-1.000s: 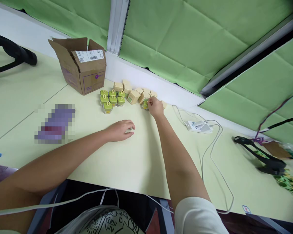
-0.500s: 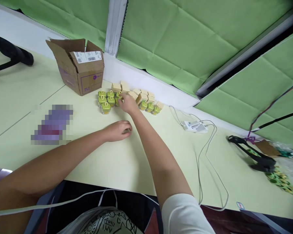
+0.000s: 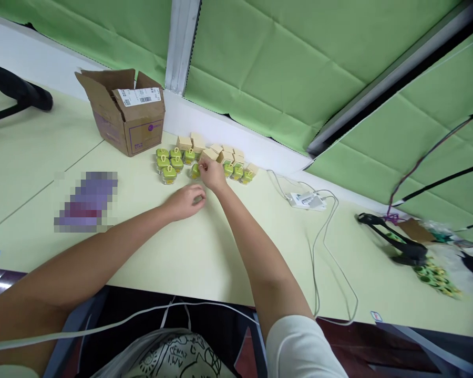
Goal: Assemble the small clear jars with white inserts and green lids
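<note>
My right hand (image 3: 213,174) has its fingertips closed on a small clear container with a green lid (image 3: 195,170), at the front of the group on the table. Below and to the left, my left hand (image 3: 186,201) hovers with loosely curled fingers, a gap to the thumb and nothing visible in it. Several similar green-lidded containers (image 3: 168,174) with pale loop handles stand left of my right hand. More green-lidded containers (image 3: 237,172) sit to its right, in front of small cream boxes (image 3: 197,142).
An opened cardboard box (image 3: 144,128) stands at the back left. A blurred purple item (image 3: 89,202) lies on the left. A white power strip (image 3: 306,201) with cables is right of the boxes. Farther right are a black frame-like object (image 3: 402,242) and green-yellow pieces (image 3: 437,278).
My right hand has drawn one green-lidded container toward me and slightly right, away from the left group. My left hand has moved slightly up and left in view. The camera view has shifted a little.
</note>
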Demonstrator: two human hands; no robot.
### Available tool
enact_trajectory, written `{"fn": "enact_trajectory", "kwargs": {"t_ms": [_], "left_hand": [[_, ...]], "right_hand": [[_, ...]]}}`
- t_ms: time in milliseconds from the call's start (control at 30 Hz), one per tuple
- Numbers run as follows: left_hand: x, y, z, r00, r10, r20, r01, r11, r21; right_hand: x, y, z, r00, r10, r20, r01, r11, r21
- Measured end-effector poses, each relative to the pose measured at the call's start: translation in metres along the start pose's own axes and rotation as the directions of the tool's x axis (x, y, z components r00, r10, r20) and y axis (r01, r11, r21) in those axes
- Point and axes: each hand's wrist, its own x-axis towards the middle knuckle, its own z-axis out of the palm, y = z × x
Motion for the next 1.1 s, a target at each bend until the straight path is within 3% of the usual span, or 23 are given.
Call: {"fn": "enact_trajectory", "kwargs": {"t_ms": [100, 167, 267, 333, 400, 533, 700, 800, 867, 967, 1100], "left_hand": [[0.005, -0.007, -0.002, 0.966, -0.04, -0.255, 0.053, 0.998, 0.046], [0.006, -0.01, -0.003, 0.95, -0.117, -0.289, 0.123, 0.992, 0.003], [0.002, -0.007, -0.004, 0.975, -0.215, -0.065, 0.202, 0.966, -0.165], [-0.001, -0.001, -0.005, 0.967, -0.222, 0.123, 0.247, 0.935, -0.253], [-0.004, 0.006, -0.007, 0.952, -0.21, 0.224, 0.266, 0.928, -0.262], [-0.004, 0.016, -0.011, 0.942, -0.183, 0.281, 0.247, 0.945, -0.215], [-0.002, 0.018, -0.014, 0.935, -0.184, 0.305, 0.246, 0.952, -0.18], [-0.002, 0.014, -0.014, 0.936, -0.199, 0.29, 0.252, 0.955, -0.158], [-0.002, 0.009, -0.013, 0.943, -0.211, 0.256, 0.254, 0.956, -0.148], [0.0, 0.0, -0.011, 0.95, -0.252, 0.183, 0.266, 0.962, -0.061], [0.003, -0.011, -0.008, 0.965, -0.257, 0.045, 0.256, 0.966, 0.031]], "right_hand": [[-0.028, 0.002, -0.016, 1.0, -0.024, 0.015, 0.024, 0.998, 0.05], [-0.05, 0.002, -0.025, 0.997, -0.066, 0.029, 0.063, 0.994, 0.092], [-0.085, 0.001, -0.035, 0.992, -0.116, 0.048, 0.108, 0.983, 0.149], [-0.105, 0.002, -0.039, 0.988, -0.144, 0.05, 0.133, 0.975, 0.178], [-0.123, 0.005, -0.039, 0.989, -0.148, 0.004, 0.144, 0.965, 0.217], [-0.145, 0.012, -0.031, 0.988, -0.087, -0.128, 0.126, 0.932, 0.339], [-0.154, 0.015, -0.026, 0.963, -0.092, -0.254, 0.18, 0.921, 0.346], [-0.152, 0.016, -0.028, 0.954, 0.009, -0.3, 0.128, 0.892, 0.433], [-0.149, 0.018, -0.03, 0.943, 0.154, -0.296, 0.043, 0.824, 0.565], [-0.144, 0.023, -0.031, 0.907, 0.358, -0.221, -0.073, 0.651, 0.755], [-0.141, 0.026, -0.029, 0.873, 0.482, -0.078, -0.176, 0.461, 0.87]]}}
